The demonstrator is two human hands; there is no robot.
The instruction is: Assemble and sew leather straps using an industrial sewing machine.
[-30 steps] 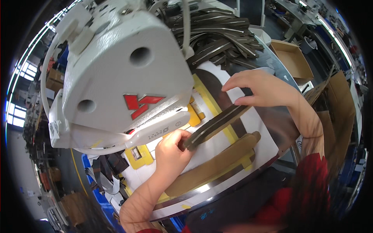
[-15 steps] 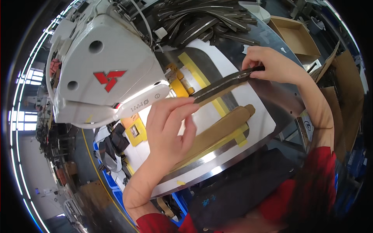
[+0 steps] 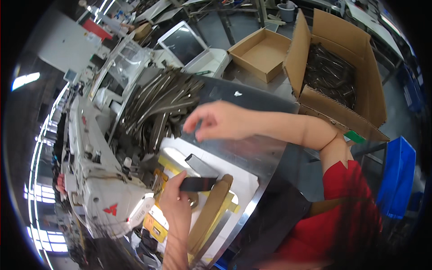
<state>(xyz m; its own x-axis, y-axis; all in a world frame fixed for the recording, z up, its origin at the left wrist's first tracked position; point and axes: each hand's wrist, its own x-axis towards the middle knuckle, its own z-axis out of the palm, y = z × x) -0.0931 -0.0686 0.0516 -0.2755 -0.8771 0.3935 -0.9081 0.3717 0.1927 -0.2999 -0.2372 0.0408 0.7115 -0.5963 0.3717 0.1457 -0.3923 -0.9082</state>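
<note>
My left hand (image 3: 174,200) is over the white work plate (image 3: 245,173), beside the sewing machine head (image 3: 110,198). Its thumb presses on a short dark strip (image 3: 198,184) that sticks out to the right; no zipper teeth show on it from here. My right hand (image 3: 218,121) hangs above the metal table, slightly blurred, its curled fingers parted from the thumb and nothing visible between them. The pile of dark zipper strips (image 3: 155,105) lies just left of it. A long brown strip (image 3: 209,211) lies on the plate next to my left hand.
A large cardboard box (image 3: 375,90) full of dark zippers stands at the right, with a shallow cardboard tray (image 3: 263,49) beside it. A white bin (image 3: 216,60) is at the back. Blue plastic bin (image 3: 397,177) stands at the far right.
The view has swung right and up, bringing the boxes in. My right hand has let go of the zipper and moved away toward the zipper pile.
</note>
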